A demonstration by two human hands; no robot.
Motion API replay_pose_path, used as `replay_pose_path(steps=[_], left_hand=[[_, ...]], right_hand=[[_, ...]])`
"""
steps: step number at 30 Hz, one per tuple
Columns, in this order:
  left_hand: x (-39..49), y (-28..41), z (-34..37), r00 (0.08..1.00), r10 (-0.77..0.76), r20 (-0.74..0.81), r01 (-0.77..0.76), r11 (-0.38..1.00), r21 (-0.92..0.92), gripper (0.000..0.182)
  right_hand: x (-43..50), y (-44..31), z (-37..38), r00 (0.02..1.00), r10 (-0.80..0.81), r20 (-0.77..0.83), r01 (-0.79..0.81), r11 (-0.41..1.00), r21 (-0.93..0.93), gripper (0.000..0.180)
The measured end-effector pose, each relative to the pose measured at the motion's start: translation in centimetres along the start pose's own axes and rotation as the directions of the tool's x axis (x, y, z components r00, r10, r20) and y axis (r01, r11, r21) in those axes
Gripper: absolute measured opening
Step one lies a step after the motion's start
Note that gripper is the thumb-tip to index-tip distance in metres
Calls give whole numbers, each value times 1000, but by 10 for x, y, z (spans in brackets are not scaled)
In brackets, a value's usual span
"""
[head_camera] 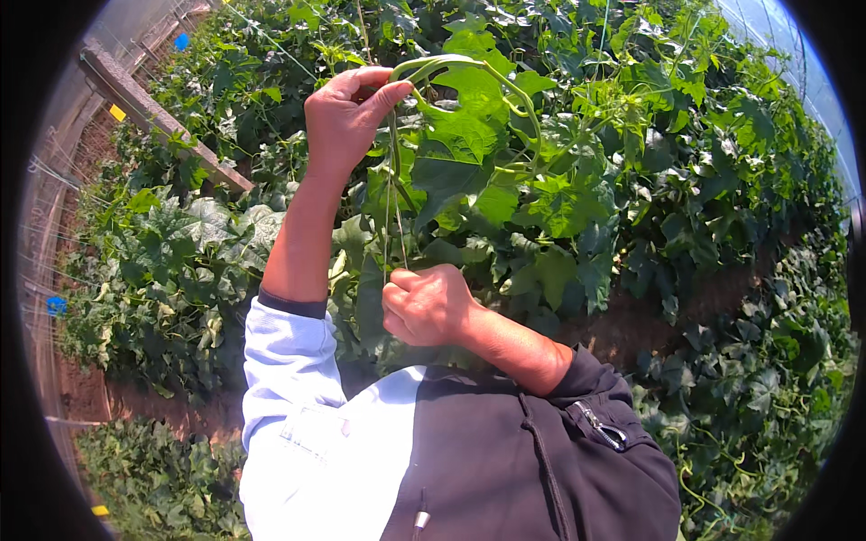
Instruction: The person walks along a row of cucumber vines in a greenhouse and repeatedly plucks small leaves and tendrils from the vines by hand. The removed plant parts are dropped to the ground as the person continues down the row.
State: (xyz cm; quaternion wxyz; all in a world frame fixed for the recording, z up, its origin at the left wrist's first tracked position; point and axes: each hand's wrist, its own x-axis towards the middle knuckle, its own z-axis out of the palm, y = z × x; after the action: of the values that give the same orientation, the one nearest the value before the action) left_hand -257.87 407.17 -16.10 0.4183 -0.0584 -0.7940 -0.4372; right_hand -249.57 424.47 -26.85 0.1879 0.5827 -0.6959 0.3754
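Raised at the upper middle, my left hand [355,111] pinches a green vine stem [521,101] between thumb and fingers. From there the stem arches to the right and droops, with broad lobed leaves [463,138] on it. Thin twine [388,223] runs down below the left hand. My right hand [429,304] is closed around the lower part of the twine, in front of my chest; its fingertips are hidden. Young shoots and tendrils [626,108] show right of the stem.
Dense leafy vines [223,237] stand all around. A long beam [169,128] slants at the upper left. Strings rise through the foliage at the top. Bare soil [609,324] shows between rows at right. Plastic sheeting [785,34] curves at the upper right. Blue and yellow pieces are at the left.
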Motion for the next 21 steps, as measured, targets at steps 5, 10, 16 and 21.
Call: replay_pose_path(steps=[5,10,16,21], left_hand=[[-13,-17,-15,984,171,-48,-163,977,134,25],[-11,-9,-19,982,172,-81,-158,974,162,27],[18,0,-38,994,-18,-104,15,999,-29,27],[2,-24,-40,997,-79,10,79,989,-125,26]], right_hand=[[-5,-12,-5,998,-68,-17,69,995,70,24],[-13,-16,1,997,-9,-83,17,995,95,20],[-36,-16,11,949,-24,313,-83,942,324,9],[-56,98,-6,433,889,150,-440,63,896,42]])
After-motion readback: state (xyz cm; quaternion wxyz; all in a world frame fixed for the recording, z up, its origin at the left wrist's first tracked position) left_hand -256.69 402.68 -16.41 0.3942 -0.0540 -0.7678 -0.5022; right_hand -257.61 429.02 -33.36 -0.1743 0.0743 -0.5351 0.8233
